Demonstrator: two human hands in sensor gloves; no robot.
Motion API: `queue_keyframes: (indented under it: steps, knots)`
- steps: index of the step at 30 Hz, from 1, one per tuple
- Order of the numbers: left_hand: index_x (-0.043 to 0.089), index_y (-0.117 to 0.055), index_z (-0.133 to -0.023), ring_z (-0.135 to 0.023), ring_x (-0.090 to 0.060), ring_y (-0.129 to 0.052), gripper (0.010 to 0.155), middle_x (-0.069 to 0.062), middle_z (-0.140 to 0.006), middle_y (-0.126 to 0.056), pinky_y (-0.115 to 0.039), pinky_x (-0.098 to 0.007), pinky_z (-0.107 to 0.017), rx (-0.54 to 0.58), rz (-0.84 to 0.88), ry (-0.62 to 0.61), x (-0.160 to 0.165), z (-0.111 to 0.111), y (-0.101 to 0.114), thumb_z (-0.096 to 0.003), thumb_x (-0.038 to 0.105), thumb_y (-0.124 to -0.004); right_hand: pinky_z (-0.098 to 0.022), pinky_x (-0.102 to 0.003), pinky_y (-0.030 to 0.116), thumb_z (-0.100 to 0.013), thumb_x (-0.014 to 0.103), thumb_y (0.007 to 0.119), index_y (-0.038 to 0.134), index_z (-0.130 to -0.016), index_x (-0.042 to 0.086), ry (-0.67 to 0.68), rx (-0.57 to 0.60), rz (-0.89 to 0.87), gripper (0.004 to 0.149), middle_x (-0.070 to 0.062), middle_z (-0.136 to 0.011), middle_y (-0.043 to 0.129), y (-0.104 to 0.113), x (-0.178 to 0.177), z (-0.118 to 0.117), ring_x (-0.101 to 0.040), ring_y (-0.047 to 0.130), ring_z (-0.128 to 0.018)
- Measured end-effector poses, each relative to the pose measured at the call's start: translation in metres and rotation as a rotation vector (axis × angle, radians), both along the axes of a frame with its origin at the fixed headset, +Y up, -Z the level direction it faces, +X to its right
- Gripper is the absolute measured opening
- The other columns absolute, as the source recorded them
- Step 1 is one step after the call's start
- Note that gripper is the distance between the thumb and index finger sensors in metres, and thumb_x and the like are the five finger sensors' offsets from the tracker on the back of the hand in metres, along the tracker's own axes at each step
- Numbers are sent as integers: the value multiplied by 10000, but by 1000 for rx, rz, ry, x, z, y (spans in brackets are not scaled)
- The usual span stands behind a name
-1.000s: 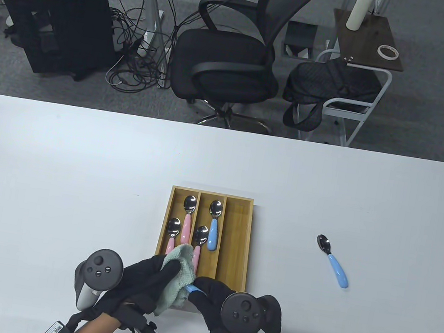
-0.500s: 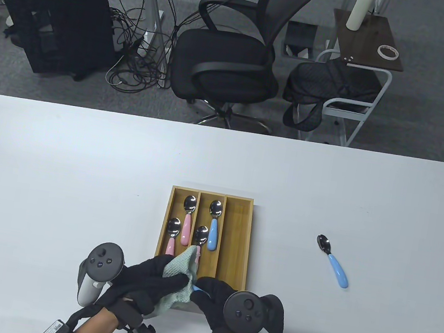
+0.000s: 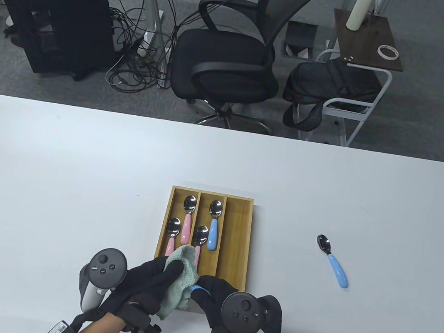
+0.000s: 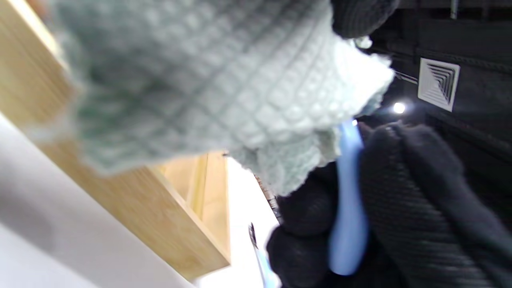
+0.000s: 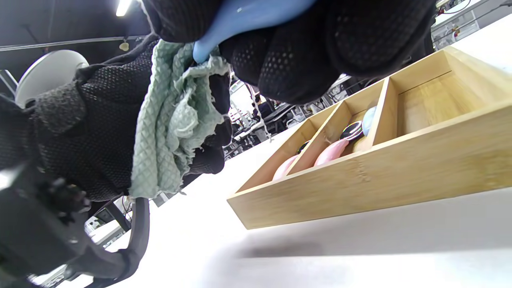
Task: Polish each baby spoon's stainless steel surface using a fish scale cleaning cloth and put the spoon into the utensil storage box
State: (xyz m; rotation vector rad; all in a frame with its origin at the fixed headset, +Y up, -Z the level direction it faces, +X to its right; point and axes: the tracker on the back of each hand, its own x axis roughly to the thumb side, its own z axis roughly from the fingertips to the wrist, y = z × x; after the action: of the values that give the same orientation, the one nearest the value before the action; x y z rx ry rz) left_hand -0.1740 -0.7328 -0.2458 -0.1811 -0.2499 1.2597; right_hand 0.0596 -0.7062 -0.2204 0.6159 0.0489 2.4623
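My left hand [image 3: 153, 280] grips the pale green fish scale cloth [image 3: 179, 277] [image 4: 224, 80] [image 5: 168, 132], which is wrapped round the head of a blue-handled baby spoon [image 3: 198, 290] [image 4: 348, 200] [image 5: 244, 18]. My right hand [image 3: 214, 296] holds that spoon by its handle; the steel bowl is hidden in the cloth. Both hands hover at the near end of the wooden utensil storage box [image 3: 236, 236] [image 5: 360, 180]. The box holds pink-handled spoons [image 3: 187, 220] and one blue-handled spoon [image 3: 213, 228]. Another blue-handled spoon [image 3: 333, 261] lies on the table to the right.
The white table [image 3: 56, 174] runs wide on both sides of the box. The box's right compartment [image 3: 236, 240] has no spoon in it. Beyond the far table edge stand an office chair [image 3: 226, 57] and a side stand with a bag [image 3: 335, 87].
The left hand with the cloth has shifted slightly along the spoon's head, a rubbing motion. The right hand has barely moved, and the spoons in the box and on the table lie still.
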Motion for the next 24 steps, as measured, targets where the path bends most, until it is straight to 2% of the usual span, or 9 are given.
queue_keyframes:
  steps: [3, 9, 12, 14, 20, 24]
  knots:
    - [22, -754, -945, -591, -214, -1084, 547, -93, -753, -973, -925, -424, -477, -49, 59, -31, 0, -1, -1, -611, 438, -634, -445, -397, 871, -639, 433, 598, 637, -971, 128, -7, -10, -12, 453, -71, -803, 827, 0, 2, -1, -244, 953, -564]
    - [37, -713, -982, -639, -230, -1061, 537, -99, -805, -938, -909, -438, -507, -98, 83, -63, 1, -4, -4, -589, 396, -778, -445, -395, 873, -639, 437, 597, 637, -969, 135, -9, -35, -19, 450, -65, -803, 827, -4, 3, -5, -240, 956, -565]
    - [57, -738, -955, -594, -199, -1065, 560, -65, -758, -952, -911, -428, -490, -68, 58, -31, 0, -2, -1, -560, 449, -807, -438, -386, 881, -638, 440, 606, 645, -966, 137, -5, -69, -64, 448, -62, -796, 836, -3, 2, -3, -232, 964, -556]
    - [74, -761, -929, -558, -171, -1067, 553, -37, -718, -962, -915, -418, -475, -9, 10, 1, -2, 0, 4, -540, 463, -821, -439, -387, 884, -635, 439, 624, 653, -962, 136, -5, -104, -108, 447, -66, -794, 842, -2, 0, 0, -231, 971, -558]
    - [76, -789, -896, -513, -137, -1065, 537, 0, -661, -970, -917, -405, -459, 118, -79, 44, -4, 1, 14, -571, 498, -718, -489, -434, 864, -627, 436, 672, 650, -981, 125, 94, -297, -140, 472, -80, -839, 847, -5, -8, 1, -284, 968, -639]
    - [70, -803, -886, -498, -137, -1068, 530, 1, -644, -978, -918, -404, -452, 142, -108, 51, -5, 1, 16, -584, 489, -685, -459, -402, 875, -609, 482, 701, 696, -955, 142, 128, -292, -88, 486, -54, -809, 892, -4, -8, 0, -255, 986, -606]
